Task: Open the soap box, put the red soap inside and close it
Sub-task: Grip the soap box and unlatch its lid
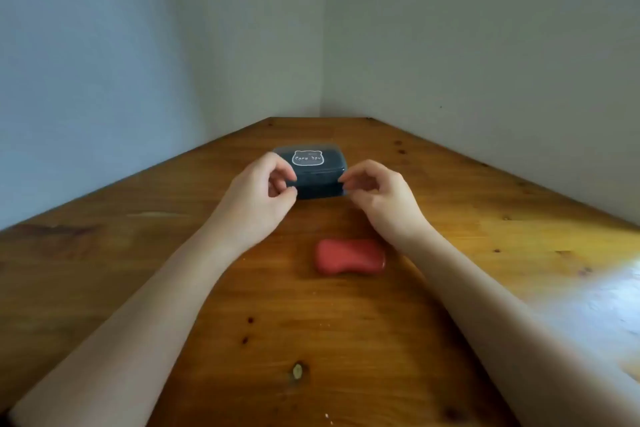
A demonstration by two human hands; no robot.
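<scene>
Box: your dark soap box (pixel 313 172) sits shut on the wooden table (pixel 138 270), near the wall corner, a white label on its lid.
Left hand: your left hand (pixel 258 194) pinches the box's left end, fingers curled.
Right hand: your right hand (pixel 379 196) pinches its right end likewise.
Soap: the red soap (pixel 349 256) lies on the table, nearer you than the box, between your forearms.
</scene>
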